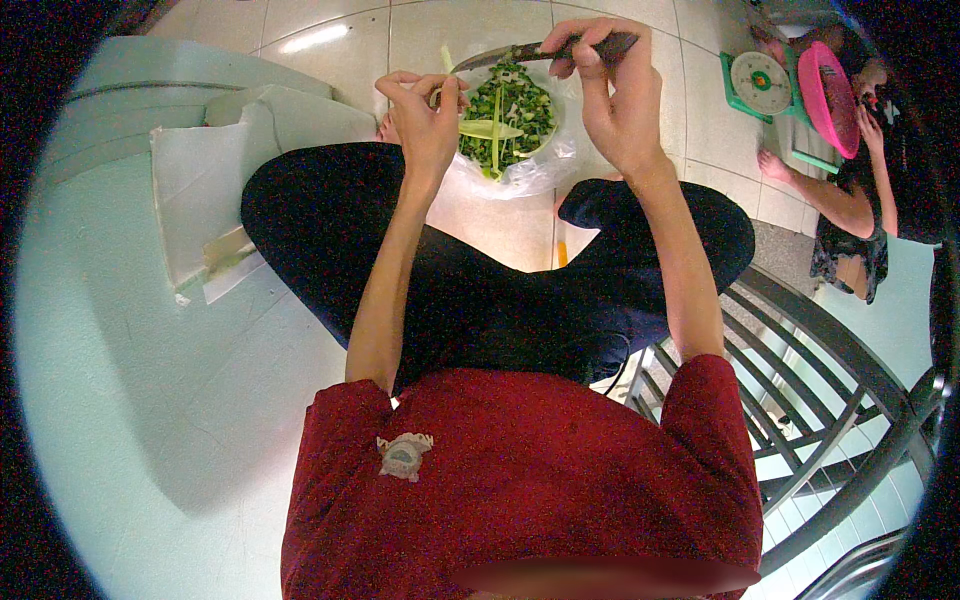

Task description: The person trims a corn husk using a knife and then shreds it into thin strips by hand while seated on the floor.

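Note:
My right hand [619, 97] grips a knife [486, 60] by its dark handle, with the blade pointing left. The blade's tip reaches the fingers of my left hand [427, 109], which pinch a pale green stalk [447, 58]. Only a short end of the stalk shows above those fingers. Beneath the knife and between my hands lies a heap of chopped greens [536, 105]. Longer pale green strips [495, 133] lie across the heap. A clear plastic bag [551, 176] spreads out under and around the greens; whether a bowl sits inside it I cannot tell.
On the tiled floor [322, 67] to the right stand a green dial scale [759, 84] and a pink basket [829, 101], beside another person. A slatted dark chair or rail [817, 337] is close on my right. A pale panel [195, 202] borders my left knee.

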The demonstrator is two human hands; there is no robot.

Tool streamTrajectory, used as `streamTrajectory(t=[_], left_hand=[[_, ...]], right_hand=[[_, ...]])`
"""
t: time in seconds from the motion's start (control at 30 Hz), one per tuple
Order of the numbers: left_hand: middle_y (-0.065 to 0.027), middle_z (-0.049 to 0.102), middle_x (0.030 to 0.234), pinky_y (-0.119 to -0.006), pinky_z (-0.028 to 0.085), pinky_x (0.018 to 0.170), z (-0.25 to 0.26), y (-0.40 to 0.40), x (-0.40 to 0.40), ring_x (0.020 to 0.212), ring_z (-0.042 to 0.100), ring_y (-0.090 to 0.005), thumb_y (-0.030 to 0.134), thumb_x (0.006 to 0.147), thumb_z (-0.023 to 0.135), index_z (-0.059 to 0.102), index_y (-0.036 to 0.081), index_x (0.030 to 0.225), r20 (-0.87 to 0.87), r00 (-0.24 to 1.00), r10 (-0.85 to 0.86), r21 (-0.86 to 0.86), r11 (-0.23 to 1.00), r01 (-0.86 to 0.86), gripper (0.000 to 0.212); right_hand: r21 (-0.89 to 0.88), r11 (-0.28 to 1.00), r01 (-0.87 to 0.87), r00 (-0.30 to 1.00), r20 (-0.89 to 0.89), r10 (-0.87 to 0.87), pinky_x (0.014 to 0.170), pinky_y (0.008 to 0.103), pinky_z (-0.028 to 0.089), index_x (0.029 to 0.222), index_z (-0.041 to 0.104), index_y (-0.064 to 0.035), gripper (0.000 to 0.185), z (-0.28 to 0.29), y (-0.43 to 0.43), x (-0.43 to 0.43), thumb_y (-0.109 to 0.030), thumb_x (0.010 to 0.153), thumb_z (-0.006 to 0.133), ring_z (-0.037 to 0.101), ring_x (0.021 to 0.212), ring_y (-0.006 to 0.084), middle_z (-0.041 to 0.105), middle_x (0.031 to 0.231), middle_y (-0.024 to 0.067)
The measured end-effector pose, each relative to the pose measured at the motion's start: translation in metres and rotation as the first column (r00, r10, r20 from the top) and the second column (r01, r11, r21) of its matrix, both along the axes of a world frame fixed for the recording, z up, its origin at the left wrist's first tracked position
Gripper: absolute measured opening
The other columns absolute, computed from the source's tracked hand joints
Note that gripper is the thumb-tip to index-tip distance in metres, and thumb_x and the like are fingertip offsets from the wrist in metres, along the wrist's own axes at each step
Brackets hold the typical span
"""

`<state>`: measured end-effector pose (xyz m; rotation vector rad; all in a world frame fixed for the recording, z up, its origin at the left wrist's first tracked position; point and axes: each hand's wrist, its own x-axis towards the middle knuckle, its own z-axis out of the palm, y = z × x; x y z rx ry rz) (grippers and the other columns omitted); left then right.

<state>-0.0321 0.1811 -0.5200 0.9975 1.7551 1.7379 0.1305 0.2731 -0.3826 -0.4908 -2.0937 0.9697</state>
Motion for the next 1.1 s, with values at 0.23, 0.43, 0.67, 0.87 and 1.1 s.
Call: streamTrajectory(t=[0.23,0.43,0.67,0.87,1.1], left_hand=[[-0.0155,0.071,0.084,-0.026,0.052,0.061,0.003,0.000,0.000,0.065,0.067,-0.0175,0.006,0.096,0.059,0.026,-0.001,0.105,-0.001,1.000,0.016,-0.019,1.000,-0.016,0.035],[-0.0176,0.070,0.084,-0.025,0.052,0.061,0.005,0.002,0.001,0.065,0.066,-0.0172,0.003,0.096,0.060,0.025,0.002,0.105,0.044,0.999,0.003,0.028,1.000,-0.004,0.036],[-0.0177,0.070,0.086,-0.025,0.052,0.060,0.008,0.002,0.005,0.066,0.065,-0.0163,0.001,0.096,0.060,0.024,0.005,0.107,0.105,0.994,-0.021,0.068,0.998,0.014,0.038],[-0.0182,0.069,0.088,-0.025,0.053,0.061,0.012,0.001,0.005,0.067,0.065,-0.0162,0.000,0.096,0.060,0.024,0.006,0.108,0.144,0.988,-0.048,0.067,0.997,0.038,0.039],[-0.0166,0.068,0.087,-0.024,0.051,0.059,0.014,0.001,0.009,0.067,0.062,-0.0149,0.000,0.096,0.060,0.024,0.007,0.109,0.114,0.988,-0.101,0.067,0.993,0.094,0.040]], right_hand=[[0.035,0.999,-0.001,1.000,0.021,0.000,0.077,0.0296,0.055,0.109,0.037,-0.0025,0.011,-0.009,-0.007,-0.003,-0.004,0.103,0.046,0.066,0.081,0.0180,0.066,0.103,0.0177],[-0.028,0.999,0.028,0.998,-0.057,-0.029,0.082,0.0358,0.056,0.107,0.047,-0.0011,0.019,-0.017,-0.011,-0.005,0.002,0.093,0.059,0.070,0.091,0.0250,0.070,0.102,0.0132],[0.105,0.994,-0.029,0.993,0.120,0.016,0.083,0.0423,0.055,0.109,0.040,-0.0031,0.032,-0.023,-0.013,-0.008,0.011,0.086,0.057,0.068,0.094,0.0374,0.067,0.103,0.0167],[0.124,0.992,-0.036,0.997,0.078,0.026,0.082,0.0423,0.054,0.109,0.041,-0.0030,0.033,-0.022,-0.014,-0.011,0.011,0.085,0.058,0.068,0.095,0.0383,0.067,0.104,0.0161],[0.108,0.993,-0.036,0.995,0.098,0.026,0.084,0.0427,0.053,0.108,0.042,-0.0018,0.034,-0.033,-0.010,-0.013,0.013,0.082,0.057,0.066,0.097,0.0395,0.066,0.103,0.0171]])
